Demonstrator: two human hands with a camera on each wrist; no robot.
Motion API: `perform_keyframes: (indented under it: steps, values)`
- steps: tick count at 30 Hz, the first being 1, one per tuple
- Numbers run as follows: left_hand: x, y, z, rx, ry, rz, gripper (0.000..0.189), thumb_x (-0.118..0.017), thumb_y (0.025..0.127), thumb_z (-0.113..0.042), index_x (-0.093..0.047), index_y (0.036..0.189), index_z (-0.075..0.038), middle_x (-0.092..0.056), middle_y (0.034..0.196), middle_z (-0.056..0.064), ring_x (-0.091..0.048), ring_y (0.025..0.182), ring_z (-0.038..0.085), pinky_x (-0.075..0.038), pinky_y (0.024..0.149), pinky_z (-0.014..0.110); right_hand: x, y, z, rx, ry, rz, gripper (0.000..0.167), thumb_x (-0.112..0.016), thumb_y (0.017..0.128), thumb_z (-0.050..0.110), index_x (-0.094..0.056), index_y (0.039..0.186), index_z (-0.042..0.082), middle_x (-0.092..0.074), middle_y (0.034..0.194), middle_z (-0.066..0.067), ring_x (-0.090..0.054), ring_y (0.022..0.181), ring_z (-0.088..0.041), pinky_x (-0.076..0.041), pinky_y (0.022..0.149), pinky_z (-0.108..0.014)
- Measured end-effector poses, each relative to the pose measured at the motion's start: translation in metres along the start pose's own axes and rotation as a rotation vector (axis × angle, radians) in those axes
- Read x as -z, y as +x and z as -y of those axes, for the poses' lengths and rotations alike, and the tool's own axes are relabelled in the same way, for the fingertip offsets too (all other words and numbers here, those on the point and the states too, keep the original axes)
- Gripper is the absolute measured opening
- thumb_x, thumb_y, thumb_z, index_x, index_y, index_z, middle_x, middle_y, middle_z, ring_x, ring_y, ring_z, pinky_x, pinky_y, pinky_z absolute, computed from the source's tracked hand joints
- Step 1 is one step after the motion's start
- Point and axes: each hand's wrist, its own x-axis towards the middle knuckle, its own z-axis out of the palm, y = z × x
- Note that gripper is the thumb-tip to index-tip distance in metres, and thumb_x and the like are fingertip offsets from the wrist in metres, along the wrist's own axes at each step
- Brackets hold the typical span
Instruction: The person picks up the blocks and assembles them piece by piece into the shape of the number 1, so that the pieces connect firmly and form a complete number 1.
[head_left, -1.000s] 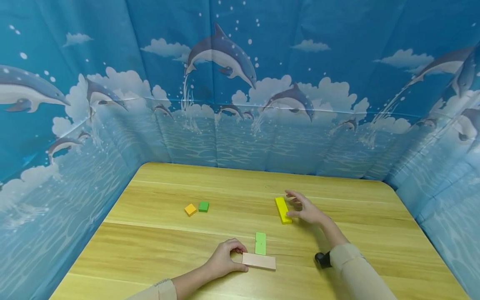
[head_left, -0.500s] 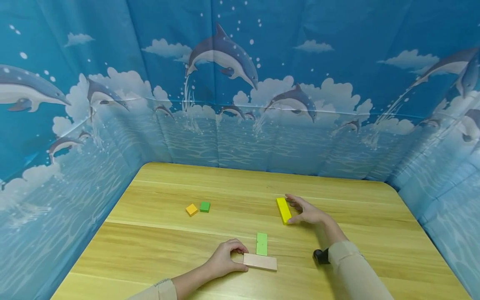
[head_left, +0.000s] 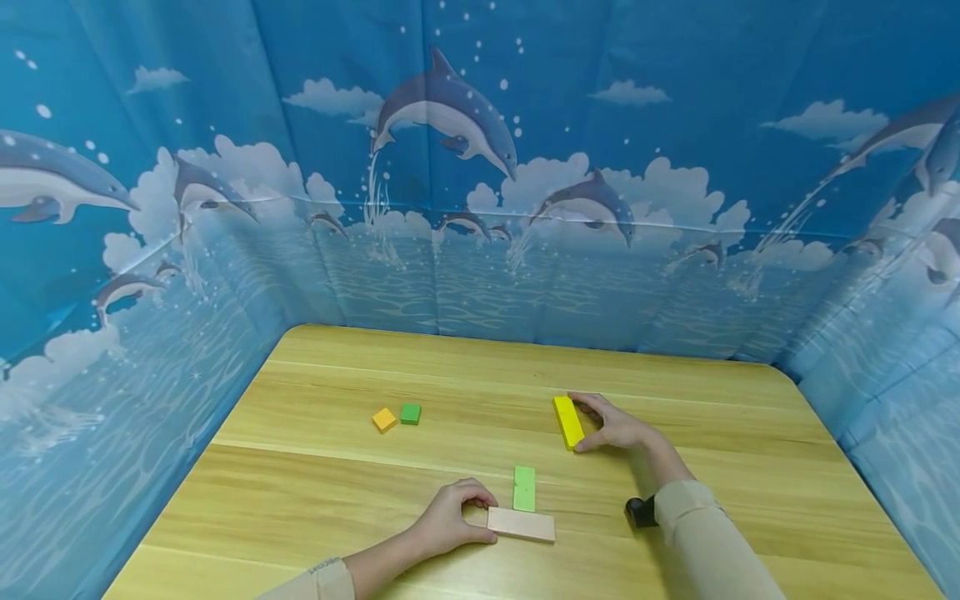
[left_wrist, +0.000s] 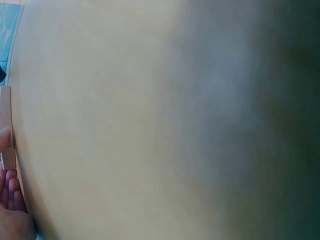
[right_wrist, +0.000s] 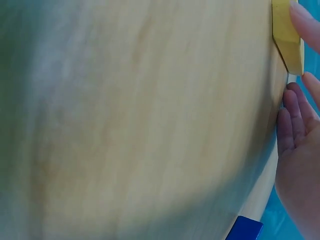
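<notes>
Fingers (head_left: 472, 484) of the left hand (head_left: 441, 523) are pinching the wooden plank (head_left: 521, 524) on the surface (head_left: 262, 500); the right hand (head_left: 621, 428) is gripping the yellow block (head_left: 568, 424). Even pressure should be keeping both steady: the plank is extending rightward from the left fingers, the yellow block lying between right thumb and forefinger.

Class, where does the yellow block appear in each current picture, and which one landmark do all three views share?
Head: the yellow block lies right of centre, at the right hand.
Left wrist: not in it.
Right wrist: upper right corner, cut by the top edge, again at the right hand.
Landmark: the wooden table, filling much of both wrist views.
</notes>
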Motion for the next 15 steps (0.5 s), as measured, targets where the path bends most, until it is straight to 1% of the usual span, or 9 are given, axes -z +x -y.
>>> perform_keyframes:
  steps: [5, 9, 11, 15]
  values:
    - [-0.0006, 0.001, 0.0002, 0.001, -0.009, -0.003, 0.031, -0.082, 0.064, -0.018, -0.066, 0.09, -0.012, -0.058, 0.087, -0.009, -0.051, 0.082, 0.005, -0.045, 0.076, 0.021, -0.0053, -0.0002, 0.0, 0.01, -0.024, -0.064, 0.092, -0.079, 0.07, 0.026, -0.025, 0.14, 0.002, -0.025, 0.138, -0.023, -0.029, 0.123, -0.041, -0.024, 0.102, -0.055]
    - [-0.0006, 0.0018, 0.0008, 0.0, -0.013, -0.003, 0.031, -0.082, 0.064, -0.017, -0.066, 0.09, -0.012, -0.058, 0.087, -0.008, -0.051, 0.082, 0.005, -0.045, 0.076, 0.02, -0.0091, -0.0002, -0.001, 0.017, -0.032, -0.107, 0.092, -0.08, 0.07, 0.029, -0.026, 0.138, -0.001, -0.027, 0.137, -0.024, -0.031, 0.121, -0.04, -0.025, 0.102, -0.054]
    - [-0.0004, 0.0019, 0.001, 0.001, -0.014, -0.004, 0.031, -0.082, 0.064, -0.017, -0.066, 0.09, -0.012, -0.058, 0.087, -0.008, -0.051, 0.082, 0.005, -0.045, 0.076, 0.02, -0.0098, -0.0001, -0.0017, 0.016, -0.019, -0.107, 0.093, -0.079, 0.071, 0.029, -0.024, 0.139, 0.0, -0.026, 0.138, -0.025, -0.03, 0.122, -0.041, -0.025, 0.102, -0.054]
    - [-0.0002, 0.0021, 0.0002, 0.008, -0.009, -0.009, 0.031, -0.082, 0.064, -0.017, -0.066, 0.09, -0.012, -0.058, 0.087, -0.007, -0.051, 0.082, 0.006, -0.045, 0.076, 0.021, -0.009, 0.0, -0.002, 0.017, 0.007, -0.079, 0.096, -0.078, 0.072, 0.027, -0.018, 0.142, 0.0, -0.022, 0.14, -0.025, -0.027, 0.124, -0.042, -0.023, 0.103, -0.055]
